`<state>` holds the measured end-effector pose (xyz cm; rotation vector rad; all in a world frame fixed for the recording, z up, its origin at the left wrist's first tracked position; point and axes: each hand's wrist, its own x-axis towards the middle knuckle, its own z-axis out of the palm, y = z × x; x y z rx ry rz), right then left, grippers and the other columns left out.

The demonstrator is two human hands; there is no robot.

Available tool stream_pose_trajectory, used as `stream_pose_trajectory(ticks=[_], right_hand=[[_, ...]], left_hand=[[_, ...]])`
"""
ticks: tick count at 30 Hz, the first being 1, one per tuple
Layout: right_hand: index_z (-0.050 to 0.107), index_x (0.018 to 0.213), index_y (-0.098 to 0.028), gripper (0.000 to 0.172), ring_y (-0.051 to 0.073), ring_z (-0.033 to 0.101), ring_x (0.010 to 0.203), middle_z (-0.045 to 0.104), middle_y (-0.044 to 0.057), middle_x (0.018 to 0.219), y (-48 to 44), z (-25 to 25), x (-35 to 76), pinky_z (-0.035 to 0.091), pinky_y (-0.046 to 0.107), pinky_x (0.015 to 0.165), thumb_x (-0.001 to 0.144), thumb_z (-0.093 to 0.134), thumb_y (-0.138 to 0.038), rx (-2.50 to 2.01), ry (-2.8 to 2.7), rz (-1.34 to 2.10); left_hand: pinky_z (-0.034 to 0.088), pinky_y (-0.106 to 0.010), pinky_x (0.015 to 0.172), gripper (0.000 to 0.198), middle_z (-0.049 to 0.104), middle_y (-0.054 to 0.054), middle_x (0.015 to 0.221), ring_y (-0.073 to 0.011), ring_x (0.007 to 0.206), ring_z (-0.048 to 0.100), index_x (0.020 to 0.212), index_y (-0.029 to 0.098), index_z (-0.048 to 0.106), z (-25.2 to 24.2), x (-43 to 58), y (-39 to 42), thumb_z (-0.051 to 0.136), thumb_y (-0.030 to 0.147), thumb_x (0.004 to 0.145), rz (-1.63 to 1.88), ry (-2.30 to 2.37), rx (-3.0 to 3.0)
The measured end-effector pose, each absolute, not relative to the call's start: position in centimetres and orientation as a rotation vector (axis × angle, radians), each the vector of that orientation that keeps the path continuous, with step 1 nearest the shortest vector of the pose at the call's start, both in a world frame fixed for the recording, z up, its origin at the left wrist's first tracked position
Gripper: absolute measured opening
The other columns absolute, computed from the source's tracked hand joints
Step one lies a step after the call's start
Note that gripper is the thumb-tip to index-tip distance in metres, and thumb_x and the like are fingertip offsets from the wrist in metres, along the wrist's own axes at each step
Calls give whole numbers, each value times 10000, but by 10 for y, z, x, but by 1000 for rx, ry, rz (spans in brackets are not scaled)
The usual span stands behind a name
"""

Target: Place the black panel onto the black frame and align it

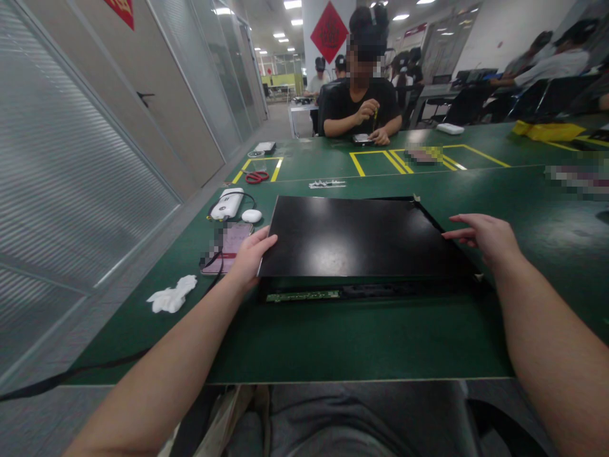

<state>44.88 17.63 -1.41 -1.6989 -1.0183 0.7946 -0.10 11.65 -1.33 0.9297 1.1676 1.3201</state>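
Note:
A flat black display panel (333, 222) lies in front of me, its glossy face up and reflecting a ceiling light. My left hand (253, 252) grips its left edge, with the thumb on top and the fingers partly hidden. My right hand (490, 238) is by the panel's right edge with fingers stretched out. Its fingertips are at or very near the edge; contact is unclear. Beneath the panel is a dark shallow frame (380, 291), showing along the front and right. A narrow green circuit board (302, 296) shows below the panel's front edge.
On the green table (361, 349), left of the panel, are a white power bank (227, 204), a white earbud case (252, 216), a phone (233, 244) and crumpled tissue (172, 294). Red-handled scissors (257, 178) and small white strips (327, 185) lie beyond. A person (361, 108) sits opposite.

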Motion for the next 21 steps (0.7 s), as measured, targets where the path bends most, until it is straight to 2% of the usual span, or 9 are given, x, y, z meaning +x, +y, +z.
stream_pose_trajectory(ticks=[5,14,21], right_hand=[[712,890,-177,263,135,560,572,707,78,633,175,-14,447,351,235,508,708,663,-361,-1730,-1040,759],[743,904,-218,295,174,585,681,724,49,696,173,-13,447,432,317,712,756,642,-453,-1923,-1234,584],[736,913,-261,274,231,640,787,728,25,695,174,-16,449,445,351,763,764,638,-470,-2003,-1328,450]], left_hand=[[587,-316,679,485,793,-91,952,-258,846,747,1187,149,708,-16,-2,117,758,235,713,1304,1159,938],[589,-296,708,437,795,-82,998,-246,906,744,1105,152,720,-19,-2,121,795,201,677,1362,1166,926],[587,-291,734,494,789,-100,1031,-246,929,741,1160,135,702,-20,-2,121,791,185,678,1360,1147,918]])
